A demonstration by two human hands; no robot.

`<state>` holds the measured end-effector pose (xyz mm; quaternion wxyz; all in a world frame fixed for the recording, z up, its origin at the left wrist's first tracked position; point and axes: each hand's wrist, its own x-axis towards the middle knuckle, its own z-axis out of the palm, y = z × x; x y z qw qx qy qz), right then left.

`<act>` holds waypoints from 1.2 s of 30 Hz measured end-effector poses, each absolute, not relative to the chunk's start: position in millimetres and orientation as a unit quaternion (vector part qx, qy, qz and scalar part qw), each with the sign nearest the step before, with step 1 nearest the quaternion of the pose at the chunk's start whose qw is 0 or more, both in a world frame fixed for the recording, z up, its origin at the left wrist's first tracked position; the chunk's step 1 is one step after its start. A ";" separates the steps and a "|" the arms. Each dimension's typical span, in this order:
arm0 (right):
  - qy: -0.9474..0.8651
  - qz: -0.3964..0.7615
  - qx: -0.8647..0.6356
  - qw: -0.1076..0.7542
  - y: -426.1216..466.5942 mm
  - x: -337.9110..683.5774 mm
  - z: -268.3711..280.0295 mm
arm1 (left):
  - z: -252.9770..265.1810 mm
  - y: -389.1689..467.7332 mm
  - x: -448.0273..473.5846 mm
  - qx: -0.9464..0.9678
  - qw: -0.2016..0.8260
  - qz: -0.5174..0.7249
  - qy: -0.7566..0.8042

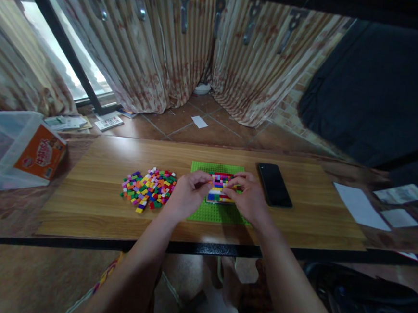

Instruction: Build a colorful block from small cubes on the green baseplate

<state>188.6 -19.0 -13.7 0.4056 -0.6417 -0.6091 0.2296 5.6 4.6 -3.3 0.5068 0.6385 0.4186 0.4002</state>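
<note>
From where I stand, the left hand (189, 191) has its fingers (200, 176) curled inward; just beside it, facing it, the right hand (247, 198) bends likewise, bare forearms (148, 255) angling back.

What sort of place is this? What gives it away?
Probably a room in a home, though that's a guess: long patterned curtains hang by a window, the floor is tiled, and a heap of small coloured bricks lies on a wood-grain tabletop.
</note>
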 end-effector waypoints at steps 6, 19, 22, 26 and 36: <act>-0.594 0.223 -0.630 0.448 -21.0 192.0 -10.9 | -1.5 1.9 6.2 0.670 0.483 0.381 0.415; -0.591 0.348 -0.569 0.454 -33.8 178.3 8.3 | -1.6 -4.8 22.1 0.614 0.544 0.424 0.384; -0.607 0.325 -0.581 0.434 -33.8 186.2 7.0 | -2.3 -4.3 21.8 0.627 0.532 0.408 0.397; -0.648 0.269 -0.598 0.387 -33.6 198.3 5.7 | -4.7 1.9 14.0 0.636 0.475 0.404 0.454; -0.650 0.236 -0.616 0.378 -27.8 190.0 -3.1 | -9.8 2.3 12.7 0.687 0.371 0.303 0.547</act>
